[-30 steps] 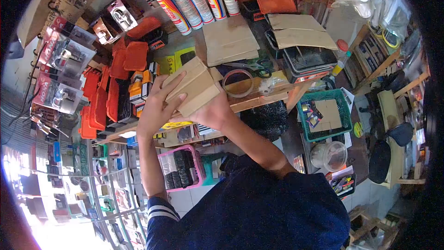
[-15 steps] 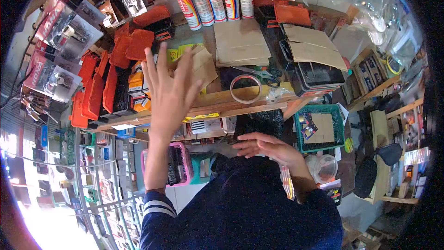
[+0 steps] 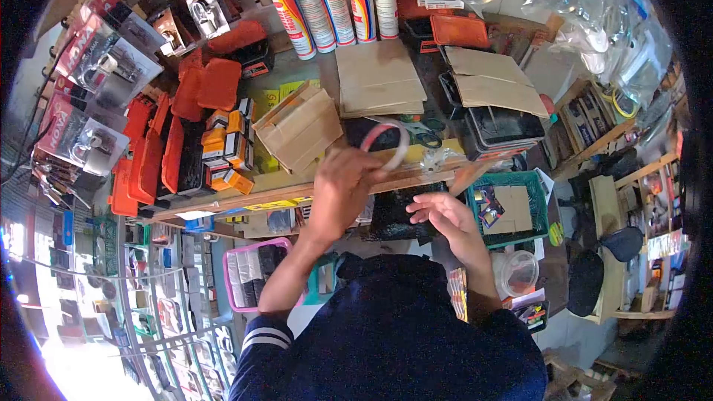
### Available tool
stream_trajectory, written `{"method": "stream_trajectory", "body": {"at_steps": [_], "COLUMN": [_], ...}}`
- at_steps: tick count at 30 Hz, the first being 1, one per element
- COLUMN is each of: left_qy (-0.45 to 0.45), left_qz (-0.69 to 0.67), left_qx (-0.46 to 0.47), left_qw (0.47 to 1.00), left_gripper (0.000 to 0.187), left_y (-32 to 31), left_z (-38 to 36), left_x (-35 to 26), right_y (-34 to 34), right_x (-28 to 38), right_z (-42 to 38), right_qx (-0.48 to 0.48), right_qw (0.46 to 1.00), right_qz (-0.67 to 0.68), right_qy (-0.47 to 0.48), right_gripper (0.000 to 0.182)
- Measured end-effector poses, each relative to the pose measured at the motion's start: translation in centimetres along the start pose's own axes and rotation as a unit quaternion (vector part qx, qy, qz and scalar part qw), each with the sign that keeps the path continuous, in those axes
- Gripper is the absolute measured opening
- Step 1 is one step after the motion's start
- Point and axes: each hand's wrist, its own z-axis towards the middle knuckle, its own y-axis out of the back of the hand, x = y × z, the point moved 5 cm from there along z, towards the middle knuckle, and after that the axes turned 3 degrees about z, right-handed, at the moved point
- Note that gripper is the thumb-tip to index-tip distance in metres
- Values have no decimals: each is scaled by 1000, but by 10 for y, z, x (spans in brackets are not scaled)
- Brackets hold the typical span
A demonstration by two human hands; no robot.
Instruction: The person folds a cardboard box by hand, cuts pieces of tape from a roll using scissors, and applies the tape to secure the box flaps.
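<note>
**A:** What was the biggest thing in front of the person?

**B:** It was the wooden counter (image 3: 416, 172), full of goods. On its left side stood orange cases (image 3: 167, 148). At the back stood a row of sealant tubes (image 3: 338, 1). In front of the tubes lay flat cardboard sheets (image 3: 379, 78). To the right was a dark tray (image 3: 505, 125) with cardboard over its top, and below it a green basket (image 3: 546, 212).

**A:** And the smaller cardboard box?

**B:** The cardboard box (image 3: 298, 128) lay on the counter, between the orange cases and the flat sheets. No hand touched it.

**A:** Where were the hands?

**B:** The left hand (image 3: 343, 187) was at the front edge of the counter, and its fingers were closed on a roll of tape (image 3: 386, 145). The roll was lifted a little and tilted, just right of the box and in front of the sheets. Scissors (image 3: 425, 136) lay just behind it.

**A:** And the other one?

**B:** The right hand (image 3: 444, 217) held nothing. Its fingers were loosely spread, and it was below the counter edge, near the green basket.
</note>
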Motion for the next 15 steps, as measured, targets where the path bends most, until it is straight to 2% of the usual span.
{"method": "stream_trajectory", "body": {"at_steps": [2, 4, 7, 12, 14, 15], "left_qy": [-31, -61, -128, -189, -213, -221], "left_qz": [0, -4, -12, 70, 89, 104], "left_qx": [2, 4, 4, -34, -45, -53], "left_qw": [1000, 998, 992, 979, 972, 968], "left_gripper": [22, 24, 29, 30, 29, 30], "left_y": [0, -4, -10, -5, -2, -1], "left_z": [-8, -14, -24, -34, -40, -43], "left_x": [-14, -27, -38, -42, -40, -39], "right_y": [-2, -6, -15, -23, -32, -36], "right_x": [1, 11, 28, 33, 38, 44], "right_z": [4, 8, 8, 7, 7, 6], "right_qx": [-30, -30, -89, -72, -6, -16], "right_qw": [999, 991, 979, 981, 980, 982], "right_qz": [-15, -15, -33, -29, 7, -11], "right_qy": [21, 130, 183, 179, 201, 186], "right_gripper": [49, 36, 31, 28, 27, 28]}}
